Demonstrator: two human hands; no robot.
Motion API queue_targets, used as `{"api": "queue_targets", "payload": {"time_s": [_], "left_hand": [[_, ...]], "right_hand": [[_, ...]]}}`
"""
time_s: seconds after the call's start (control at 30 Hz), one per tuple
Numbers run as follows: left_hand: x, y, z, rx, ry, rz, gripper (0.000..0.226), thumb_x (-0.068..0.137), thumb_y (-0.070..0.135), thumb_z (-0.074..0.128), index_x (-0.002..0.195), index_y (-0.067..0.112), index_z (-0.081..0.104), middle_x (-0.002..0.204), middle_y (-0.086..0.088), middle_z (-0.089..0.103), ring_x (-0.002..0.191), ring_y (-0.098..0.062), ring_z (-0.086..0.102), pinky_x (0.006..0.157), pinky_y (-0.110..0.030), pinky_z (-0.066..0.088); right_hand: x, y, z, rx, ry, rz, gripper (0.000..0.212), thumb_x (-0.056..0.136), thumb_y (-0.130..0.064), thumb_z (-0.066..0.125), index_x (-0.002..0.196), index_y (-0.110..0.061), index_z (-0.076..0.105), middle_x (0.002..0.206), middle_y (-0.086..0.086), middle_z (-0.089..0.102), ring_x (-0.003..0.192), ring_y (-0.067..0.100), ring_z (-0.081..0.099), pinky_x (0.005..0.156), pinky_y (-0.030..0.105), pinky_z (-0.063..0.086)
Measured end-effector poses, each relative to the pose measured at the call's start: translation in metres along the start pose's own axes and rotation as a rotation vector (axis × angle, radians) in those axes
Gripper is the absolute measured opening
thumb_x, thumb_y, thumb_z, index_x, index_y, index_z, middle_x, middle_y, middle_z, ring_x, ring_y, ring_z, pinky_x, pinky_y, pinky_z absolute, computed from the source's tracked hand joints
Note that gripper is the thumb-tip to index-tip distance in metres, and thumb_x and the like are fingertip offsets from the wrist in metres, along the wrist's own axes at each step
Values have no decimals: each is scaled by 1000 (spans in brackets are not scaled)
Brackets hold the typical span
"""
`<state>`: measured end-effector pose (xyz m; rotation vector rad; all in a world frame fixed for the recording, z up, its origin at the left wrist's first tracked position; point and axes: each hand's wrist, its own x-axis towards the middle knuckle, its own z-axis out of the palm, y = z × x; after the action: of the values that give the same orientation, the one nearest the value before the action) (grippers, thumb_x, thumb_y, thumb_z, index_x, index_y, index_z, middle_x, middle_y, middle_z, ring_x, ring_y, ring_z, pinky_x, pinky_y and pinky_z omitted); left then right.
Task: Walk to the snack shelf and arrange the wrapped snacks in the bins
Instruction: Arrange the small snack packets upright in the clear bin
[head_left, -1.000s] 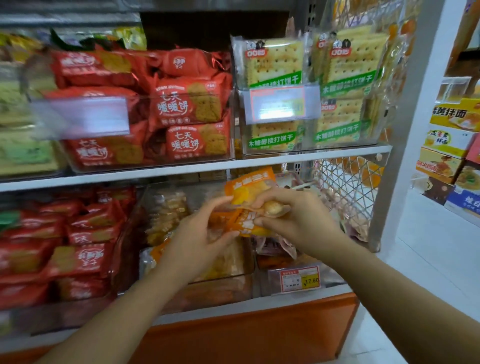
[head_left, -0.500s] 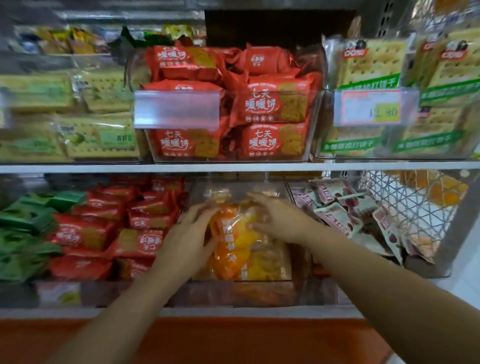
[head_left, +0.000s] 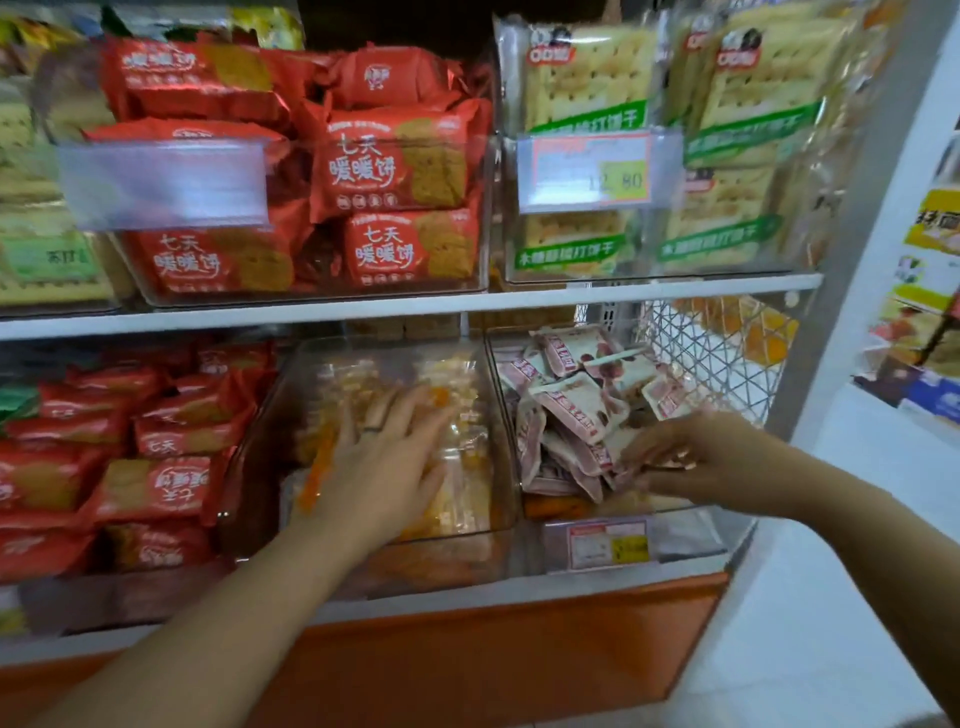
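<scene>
Head view: the left arm reaches straight forward to the lower shelf (head_left: 519, 590). The left hand (head_left: 387, 462) lies palm down, its grip spread flat and holding nothing, pressing on the orange packets (head_left: 457, 499) in the middle bin (head_left: 457, 535). The right arm comes in from the right. The right hand (head_left: 696, 457) has its grip curled, pinching the edge of the pink packets (head_left: 571, 400) heaped in the right bin (head_left: 685, 535).

On the lower shelf (head_left: 467, 590) our left hand (head_left: 387, 457) lies on the snacks (head_left: 460, 488) in the middle bin (head_left: 260, 467); our right hand (head_left: 696, 457) pinches packets (head_left: 571, 410) in the right-end bin (head_left: 685, 538) just beside it
</scene>
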<state>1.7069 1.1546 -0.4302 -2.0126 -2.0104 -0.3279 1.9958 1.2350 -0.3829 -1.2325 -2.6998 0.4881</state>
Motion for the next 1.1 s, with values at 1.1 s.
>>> {"api": "queue_targets", "payload": {"time_s": [1.1], "left_hand": [[33, 89, -40, -569, 8, 152, 45, 82, 48, 65, 121, 36, 47, 91, 22, 52, 87, -3, 58, 72, -18, 49]], "right_hand": [[-13, -16, -6, 88, 714, -280, 27, 89, -33, 49, 89, -12, 67, 78, -7, 62, 71, 3, 54, 68, 7, 42]]}}
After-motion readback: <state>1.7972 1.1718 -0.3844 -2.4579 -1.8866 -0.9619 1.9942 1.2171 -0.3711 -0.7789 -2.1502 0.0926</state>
